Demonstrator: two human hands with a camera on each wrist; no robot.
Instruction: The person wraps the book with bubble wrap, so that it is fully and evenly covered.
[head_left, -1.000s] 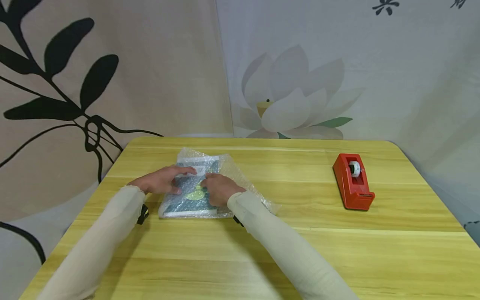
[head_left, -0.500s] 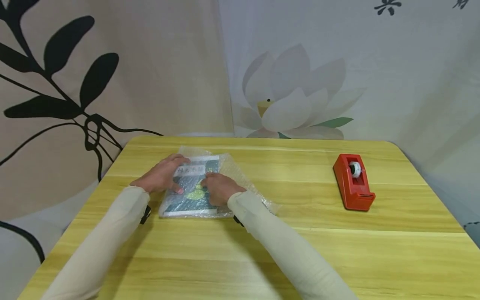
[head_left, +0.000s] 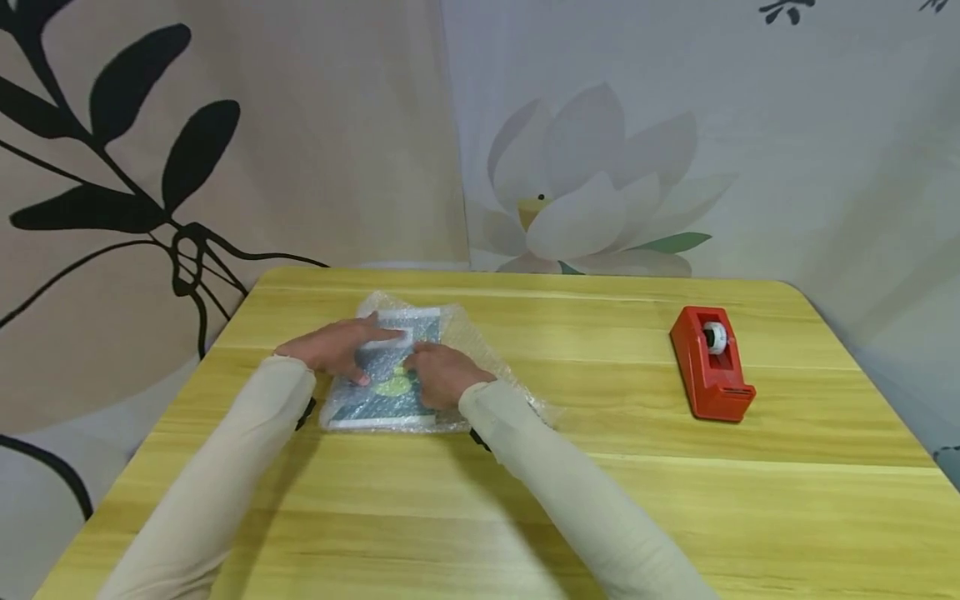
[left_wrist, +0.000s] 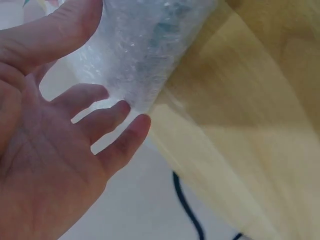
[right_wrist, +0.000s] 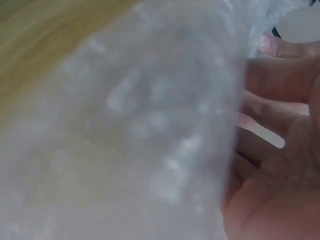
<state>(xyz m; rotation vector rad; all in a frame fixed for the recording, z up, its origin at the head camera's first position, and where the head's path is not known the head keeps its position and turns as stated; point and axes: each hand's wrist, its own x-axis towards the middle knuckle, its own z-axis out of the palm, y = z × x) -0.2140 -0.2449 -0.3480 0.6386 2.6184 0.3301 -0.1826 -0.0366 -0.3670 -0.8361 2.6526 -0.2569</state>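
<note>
In the head view, a flat book (head_left: 386,379) lies on the left half of the yellow wooden bench (head_left: 600,500), inside a sheet of clear bubble wrap (head_left: 480,346). The loose edge of the wrap spreads out to the right of the book. The left hand (head_left: 337,348) lies flat on the upper left part of the wrapped book, with its fingers stretched toward the white label on the cover. The right hand (head_left: 442,375) rests on the right part of the book, knuckles up and fingers bent down onto the wrap; this view does not show whether they pinch it. Both arms wear pale beige sleeves (head_left: 570,500). A red tape dispenser (head_left: 711,362) stands well apart on the right side of the bench. Behind the bench hangs a curtain with a lotus flower (head_left: 585,200) and black leaves.

In the left wrist view, the left hand (left_wrist: 55,165) is seen from the palm side. The fingers (left_wrist: 120,145) are nearly straight and slightly apart, and the thumb is at the top against the bubble wrap (left_wrist: 145,45). The bench (left_wrist: 250,125) edge runs across the right.

In the right wrist view, blurred bubble wrap (right_wrist: 150,125) fills most of the picture. The right hand (right_wrist: 275,165) is at the right edge, and its fingers (right_wrist: 280,80) are loosely bent behind the wrap. Whether they grip it one cannot tell.
</note>
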